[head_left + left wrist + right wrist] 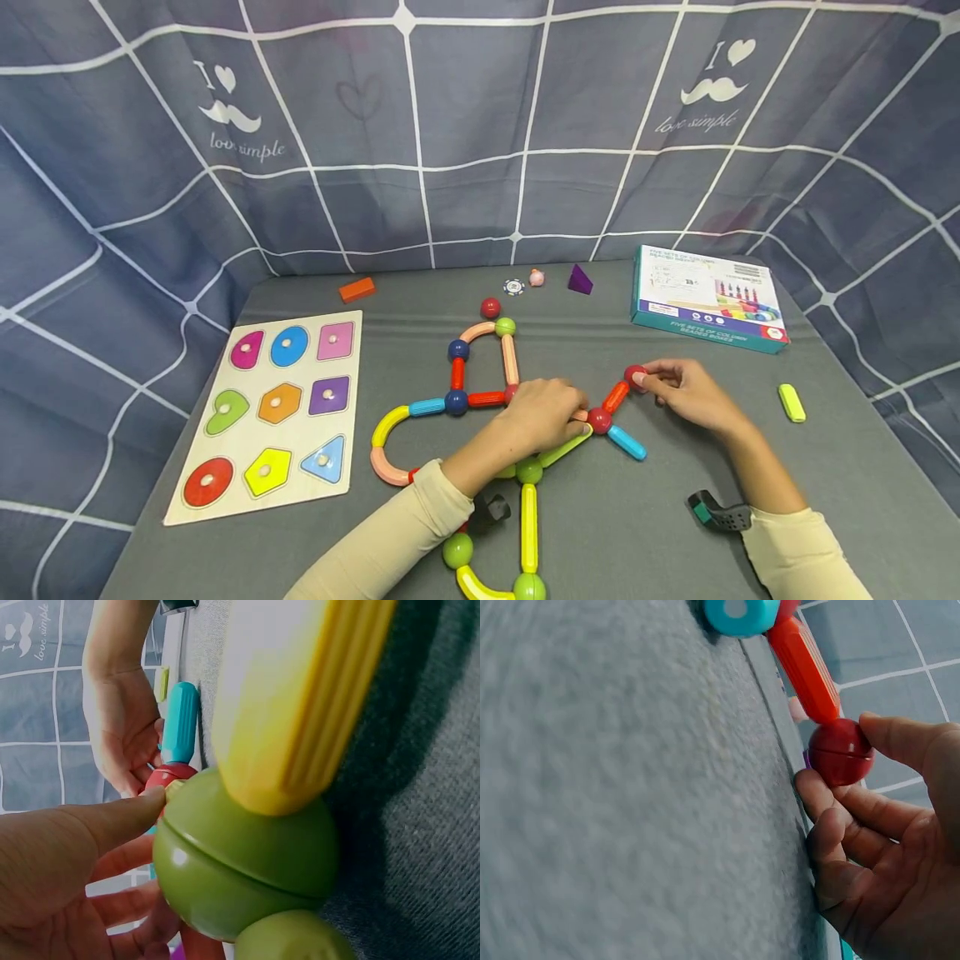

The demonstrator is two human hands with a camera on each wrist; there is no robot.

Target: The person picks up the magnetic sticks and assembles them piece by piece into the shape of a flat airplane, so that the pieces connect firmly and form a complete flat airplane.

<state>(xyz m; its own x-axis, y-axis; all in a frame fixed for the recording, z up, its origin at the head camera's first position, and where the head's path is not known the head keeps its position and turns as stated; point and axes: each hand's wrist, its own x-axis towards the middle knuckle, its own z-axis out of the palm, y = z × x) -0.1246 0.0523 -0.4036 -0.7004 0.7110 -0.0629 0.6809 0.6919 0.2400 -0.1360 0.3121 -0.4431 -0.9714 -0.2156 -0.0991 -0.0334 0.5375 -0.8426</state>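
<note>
My right hand [686, 392] pinches a red ball [841, 752] between thumb and fingers. That ball sits on the end of a red rod [616, 397], whose other end meets a second red ball [599, 419]. A blue rod [627, 442] sticks out from this second ball. Reaching over the construction, my left hand [543, 414] grips a light green rod [566, 448] close to the second ball, thumb against its end. A salmon rod beside it is mostly covered by the fingers. In the left wrist view, a large green ball [244, 855] with a yellow rod [292, 712] stands in front of the hand.
Linked rods and balls, with a navy ball [456, 403], spread left and toward me. A shape puzzle board [352, 333] lies left. At the back are a boxed set [708, 296], a loose red ball [491, 307], an orange block [357, 289] and a purple block [580, 280].
</note>
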